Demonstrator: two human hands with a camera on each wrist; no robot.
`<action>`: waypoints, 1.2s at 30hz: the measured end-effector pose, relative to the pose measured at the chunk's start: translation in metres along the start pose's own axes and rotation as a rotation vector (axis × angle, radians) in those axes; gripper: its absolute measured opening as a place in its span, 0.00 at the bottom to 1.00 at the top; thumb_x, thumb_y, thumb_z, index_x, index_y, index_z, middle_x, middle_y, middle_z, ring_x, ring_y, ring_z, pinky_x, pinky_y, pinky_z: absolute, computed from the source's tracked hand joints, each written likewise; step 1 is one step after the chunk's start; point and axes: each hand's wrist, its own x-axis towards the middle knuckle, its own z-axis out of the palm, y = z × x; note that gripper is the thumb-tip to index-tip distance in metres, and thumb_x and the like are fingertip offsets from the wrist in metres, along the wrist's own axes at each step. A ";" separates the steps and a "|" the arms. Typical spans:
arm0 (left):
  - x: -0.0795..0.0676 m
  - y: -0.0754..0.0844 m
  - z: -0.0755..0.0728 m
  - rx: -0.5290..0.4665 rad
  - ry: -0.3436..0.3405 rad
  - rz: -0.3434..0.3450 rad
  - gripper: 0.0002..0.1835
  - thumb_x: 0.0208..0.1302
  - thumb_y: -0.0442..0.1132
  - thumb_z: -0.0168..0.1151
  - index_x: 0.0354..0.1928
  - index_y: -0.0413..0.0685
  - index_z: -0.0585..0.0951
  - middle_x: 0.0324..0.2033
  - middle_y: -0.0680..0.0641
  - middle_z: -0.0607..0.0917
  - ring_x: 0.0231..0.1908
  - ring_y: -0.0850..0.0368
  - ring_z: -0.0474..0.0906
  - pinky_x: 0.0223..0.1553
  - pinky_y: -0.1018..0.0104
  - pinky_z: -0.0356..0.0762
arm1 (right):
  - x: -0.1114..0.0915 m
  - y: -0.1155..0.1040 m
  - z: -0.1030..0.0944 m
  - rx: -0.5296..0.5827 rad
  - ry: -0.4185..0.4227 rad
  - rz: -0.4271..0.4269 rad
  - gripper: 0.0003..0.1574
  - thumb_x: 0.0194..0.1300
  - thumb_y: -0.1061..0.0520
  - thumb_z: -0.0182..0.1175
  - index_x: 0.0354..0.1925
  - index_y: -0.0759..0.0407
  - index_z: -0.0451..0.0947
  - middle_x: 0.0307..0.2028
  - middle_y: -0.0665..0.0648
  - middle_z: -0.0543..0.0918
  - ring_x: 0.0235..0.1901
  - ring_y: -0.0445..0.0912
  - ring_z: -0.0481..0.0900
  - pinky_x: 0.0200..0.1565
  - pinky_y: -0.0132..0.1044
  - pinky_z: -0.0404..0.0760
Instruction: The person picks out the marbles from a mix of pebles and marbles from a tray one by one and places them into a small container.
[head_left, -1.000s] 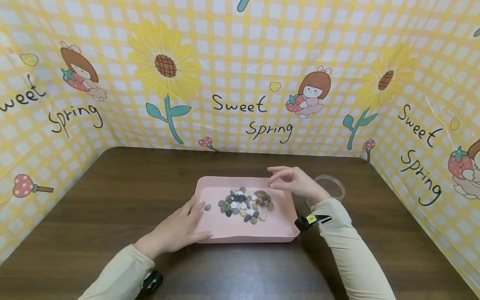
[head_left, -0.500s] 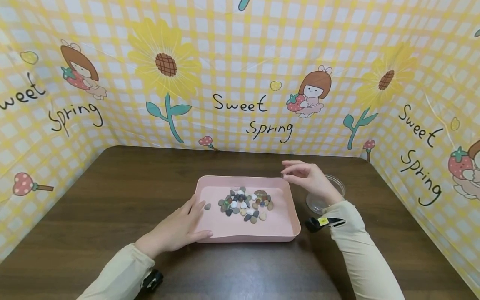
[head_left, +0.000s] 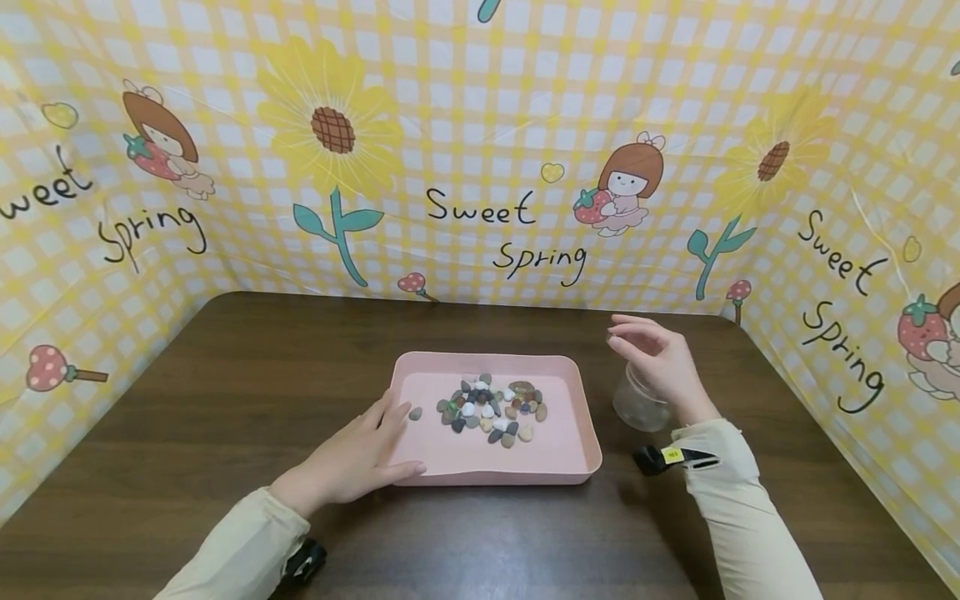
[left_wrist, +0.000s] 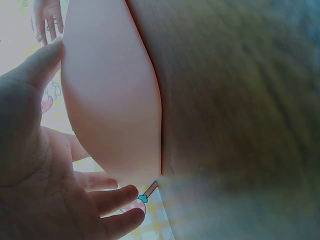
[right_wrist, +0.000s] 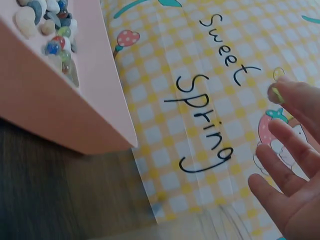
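Observation:
My right hand [head_left: 663, 367] is raised above a clear round jar [head_left: 633, 408], partly hiding it. Between thumb and fingertip it pinches a small glass marble [right_wrist: 275, 93] with a yellow-green streak; the other fingers are spread. A pink tray [head_left: 450, 462] holds a pile of pebbles [head_left: 468, 410] in grey, white and tan, with several coloured marbles [right_wrist: 52, 47] among them. My left hand [head_left: 348, 462] rests at the tray's left front corner, fingers extended along the left side and thumb at the front rim. In the left wrist view, its thumb touches the tray's rim.
One grey pebble [head_left: 415, 413] lies apart near the tray's left wall. The tray and jar stand on a dark brown wooden table [head_left: 300, 358]. A yellow checked cloth [head_left: 480, 125] rises around the table's back and sides.
My right hand has moved right, from over the tray's far right corner to above the jar, carrying the marble. The left hand and tray have stayed in place.

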 end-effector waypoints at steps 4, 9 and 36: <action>0.000 0.000 0.000 -0.003 -0.003 -0.003 0.45 0.59 0.65 0.54 0.67 0.37 0.62 0.68 0.27 0.56 0.63 0.32 0.63 0.60 0.44 0.65 | -0.004 0.004 -0.006 0.041 0.105 -0.002 0.20 0.60 0.55 0.63 0.44 0.71 0.79 0.45 0.37 0.81 0.43 0.27 0.79 0.43 0.20 0.76; 0.000 0.000 0.000 0.004 0.000 0.000 0.45 0.59 0.65 0.54 0.67 0.37 0.63 0.67 0.27 0.56 0.62 0.31 0.64 0.60 0.43 0.65 | -0.008 0.007 -0.009 0.078 0.265 0.027 0.18 0.59 0.59 0.64 0.44 0.72 0.79 0.41 0.34 0.81 0.41 0.28 0.79 0.44 0.18 0.75; 0.000 -0.002 0.002 -0.002 0.004 0.000 0.45 0.59 0.65 0.54 0.67 0.36 0.62 0.68 0.27 0.55 0.63 0.32 0.63 0.60 0.44 0.65 | -0.025 0.040 -0.022 -0.149 0.391 0.344 0.18 0.59 0.58 0.63 0.44 0.70 0.79 0.20 0.23 0.75 0.28 0.18 0.72 0.34 0.14 0.69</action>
